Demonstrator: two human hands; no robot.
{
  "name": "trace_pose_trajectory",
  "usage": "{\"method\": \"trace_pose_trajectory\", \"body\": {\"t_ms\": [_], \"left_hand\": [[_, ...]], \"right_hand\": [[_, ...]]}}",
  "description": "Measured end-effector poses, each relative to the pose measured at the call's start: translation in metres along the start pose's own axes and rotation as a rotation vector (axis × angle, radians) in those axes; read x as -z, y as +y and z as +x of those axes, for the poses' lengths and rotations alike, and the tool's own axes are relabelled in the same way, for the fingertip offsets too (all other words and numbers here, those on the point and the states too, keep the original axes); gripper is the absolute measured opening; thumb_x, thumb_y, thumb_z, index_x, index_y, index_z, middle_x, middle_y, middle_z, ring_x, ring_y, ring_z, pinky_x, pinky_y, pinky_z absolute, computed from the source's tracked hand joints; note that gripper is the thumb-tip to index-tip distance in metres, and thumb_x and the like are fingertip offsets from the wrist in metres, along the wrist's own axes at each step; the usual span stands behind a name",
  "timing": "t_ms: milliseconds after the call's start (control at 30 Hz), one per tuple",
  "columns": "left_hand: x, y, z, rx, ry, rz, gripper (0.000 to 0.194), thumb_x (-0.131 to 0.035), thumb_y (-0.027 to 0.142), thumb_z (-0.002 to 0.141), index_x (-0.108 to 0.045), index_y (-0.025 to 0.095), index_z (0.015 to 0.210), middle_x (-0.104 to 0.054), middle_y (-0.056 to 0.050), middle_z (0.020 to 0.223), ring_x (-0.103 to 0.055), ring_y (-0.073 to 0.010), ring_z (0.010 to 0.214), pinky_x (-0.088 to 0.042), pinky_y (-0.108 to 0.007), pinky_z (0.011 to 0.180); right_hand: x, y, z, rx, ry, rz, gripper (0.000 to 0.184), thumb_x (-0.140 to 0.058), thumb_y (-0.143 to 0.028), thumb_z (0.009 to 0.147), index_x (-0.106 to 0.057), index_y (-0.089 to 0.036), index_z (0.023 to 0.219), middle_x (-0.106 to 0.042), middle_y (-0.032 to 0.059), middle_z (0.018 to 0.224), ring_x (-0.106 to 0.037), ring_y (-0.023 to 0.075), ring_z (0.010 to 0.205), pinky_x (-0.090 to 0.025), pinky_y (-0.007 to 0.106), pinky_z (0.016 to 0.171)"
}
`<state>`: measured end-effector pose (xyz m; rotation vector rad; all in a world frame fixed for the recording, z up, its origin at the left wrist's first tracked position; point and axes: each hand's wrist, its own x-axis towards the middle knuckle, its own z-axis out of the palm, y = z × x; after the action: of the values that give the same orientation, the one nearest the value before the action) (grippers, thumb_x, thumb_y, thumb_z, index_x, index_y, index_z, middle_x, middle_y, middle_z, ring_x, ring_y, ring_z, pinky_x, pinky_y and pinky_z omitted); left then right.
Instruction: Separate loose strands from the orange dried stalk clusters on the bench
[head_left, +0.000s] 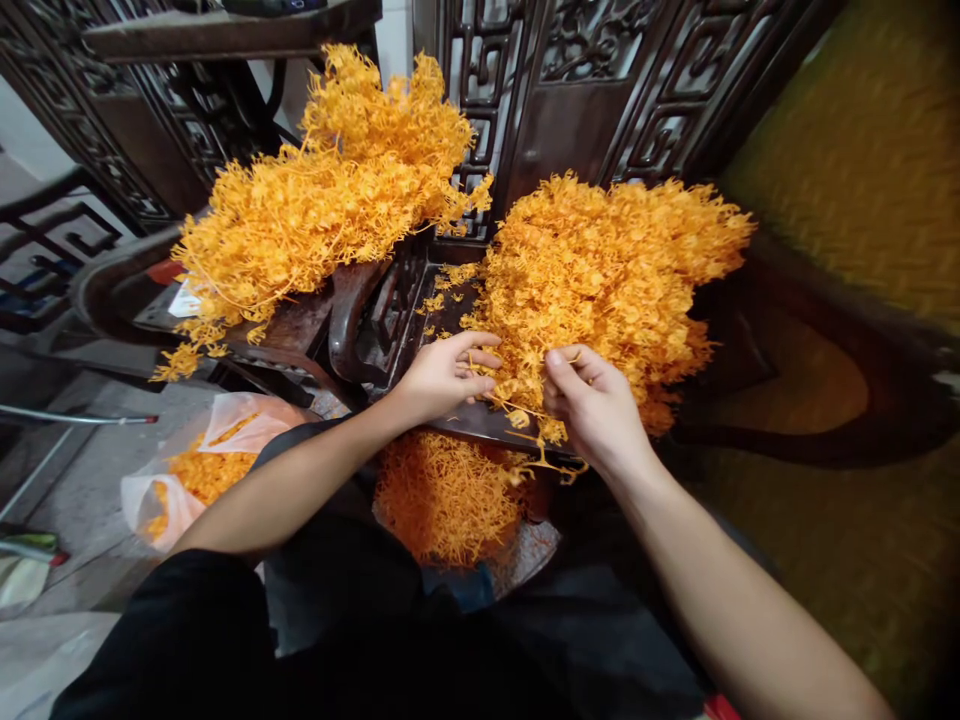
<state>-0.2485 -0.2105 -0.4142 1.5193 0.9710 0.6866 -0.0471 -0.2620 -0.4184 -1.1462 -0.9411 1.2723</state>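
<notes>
The right hand (594,400) pinches an orange sprig (552,430). The left hand (444,376), loosely open, is near the big orange pile (600,270), which sits on the dark seat (480,424), far right.

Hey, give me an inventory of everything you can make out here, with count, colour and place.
Near pile: one, orange, on the wooden seat
Far pile: one, orange, upper left
Lower heap: one, orange, below the seat's front edge
Plastic bag: one, pale, lower left, holding orange pieces
Wooden seat: one, dark brown, centre
Carved panels: several, dark brown, behind the piles
Wooden ledge: one, dark brown, top left
Metal poles: at least two, silvery, left edge
Sleeve: one, black, lower left
Left hand: one, bare, fingers spread beside the near pile
Right hand: one, bare, pinching orange strands
</notes>
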Motion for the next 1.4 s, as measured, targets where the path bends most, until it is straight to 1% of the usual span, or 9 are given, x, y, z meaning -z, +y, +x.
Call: {"method": "trace_pose_trajectory", "body": {"t_ms": [167, 300, 367, 567, 767, 967, 1067, 1233, 1400], "left_hand": [[0.006, 0.005, -0.003, -0.083, -0.038, 0.234, 0.055, -0.078, 0.012, 0.079, -0.068, 0.013, 0.133, -0.078, -0.011, 0.118, -0.066, -0.0106, 0.077, -0.055, -0.026, 0.074], [0.012, 0.009, -0.008, -0.072, -0.244, 0.402, 0.062, -0.082, 0.011, 0.076, -0.069, 0.016, 0.136, -0.077, -0.010, 0.127, -0.067, -0.0118, 0.078, -0.055, -0.029, 0.078], [0.014, 0.011, -0.011, -0.120, -0.333, 0.471, 0.061, -0.080, 0.012, 0.079, -0.068, 0.017, 0.139, -0.077, -0.009, 0.126, -0.068, -0.0121, 0.078, -0.055, -0.029, 0.081], [0.006, 0.009, -0.015, -0.290, -0.510, 0.444, 0.046, -0.080, 0.017, 0.085, -0.072, 0.021, 0.130, -0.070, -0.009, 0.126, -0.070, -0.0106, 0.078, -0.055, -0.029, 0.084], [-0.013, 0.000, -0.019, -0.351, -0.472, 0.440, 0.061, -0.093, 0.042, 0.073, -0.068, 0.018, 0.123, -0.065, -0.011, 0.123, -0.068, -0.0175, 0.094, -0.055, -0.033, 0.088], [-0.027, 0.002, -0.025, -0.388, -0.419, 0.525, 0.092, -0.091, 0.059, 0.070, -0.050, 0.016, 0.141, -0.067, -0.015, 0.123, -0.068, -0.0253, 0.102, -0.054, -0.040, 0.092], [-0.031, 0.003, -0.026, -0.497, -0.364, 0.684, 0.092, -0.088, 0.060, 0.074, -0.048, 0.017, 0.144, -0.060, -0.017, 0.133, -0.063, -0.0310, 0.118, -0.054, -0.042, 0.095], [-0.034, 0.005, -0.027, -0.645, -0.368, 1.014, 0.086, -0.088, 0.052, 0.077, -0.050, 0.019, 0.147, -0.058, -0.015, 0.127, -0.061, -0.0290, 0.113, -0.054, -0.037, 0.087], [-0.037, 0.007, -0.025, -0.733, -0.365, 1.190, 0.086, -0.085, 0.051, 0.082, -0.046, 0.016, 0.151, -0.058, -0.015, 0.127, -0.061, -0.0263, 0.110, -0.053, -0.033, 0.085]], "right_hand": [[0.000, 0.002, 0.000, 0.023, -0.001, -0.017, 0.042, -0.085, -0.056, 0.080, -0.064, -0.019, 0.083, -0.063, -0.0012, 0.069, -0.036, 0.0056, 0.046, -0.023, 0.023, 0.044], [0.000, -0.001, 0.000, 0.098, 0.036, 0.086, 0.038, -0.084, -0.050, 0.084, -0.061, -0.021, 0.088, -0.067, -0.0008, 0.074, -0.052, 0.0083, 0.054, -0.041, 0.023, 0.055], [-0.001, -0.004, 0.000, 0.073, 0.026, 0.161, 0.040, -0.086, -0.050, 0.082, -0.057, -0.023, 0.090, -0.065, -0.0030, 0.071, -0.052, 0.0085, 0.053, -0.044, 0.023, 0.056], [-0.008, -0.007, -0.003, -0.009, -0.002, 0.274, 0.047, -0.087, -0.050, 0.081, -0.048, -0.026, 0.090, -0.050, -0.0086, 0.061, -0.029, 0.0051, 0.044, -0.022, 0.017, 0.041], [-0.014, -0.006, -0.002, 0.064, 0.080, 0.265, 0.050, -0.086, -0.054, 0.081, -0.045, -0.025, 0.088, -0.045, -0.0077, 0.064, -0.029, 0.0052, 0.048, -0.023, 0.017, 0.043], [-0.017, -0.007, -0.002, 0.103, 0.153, 0.173, 0.051, -0.078, -0.062, 0.084, -0.042, -0.027, 0.091, -0.041, -0.0071, 0.068, -0.027, 0.0070, 0.050, -0.022, 0.021, 0.042], [-0.019, -0.004, -0.002, 0.090, 0.158, 0.170, 0.049, -0.076, -0.063, 0.086, -0.042, -0.028, 0.093, -0.039, -0.0071, 0.070, -0.027, 0.0074, 0.050, -0.022, 0.021, 0.042], [-0.013, -0.002, 0.004, 0.013, 0.182, 0.327, 0.046, -0.084, -0.047, 0.083, -0.045, -0.026, 0.094, -0.045, -0.0058, 0.077, -0.035, 0.0060, 0.055, -0.027, 0.017, 0.043], [0.001, -0.001, 0.012, -0.057, 0.215, 0.482, 0.036, -0.080, -0.034, 0.088, -0.046, -0.024, 0.095, -0.047, -0.0045, 0.079, -0.037, 0.0055, 0.056, -0.031, 0.015, 0.044]]}}
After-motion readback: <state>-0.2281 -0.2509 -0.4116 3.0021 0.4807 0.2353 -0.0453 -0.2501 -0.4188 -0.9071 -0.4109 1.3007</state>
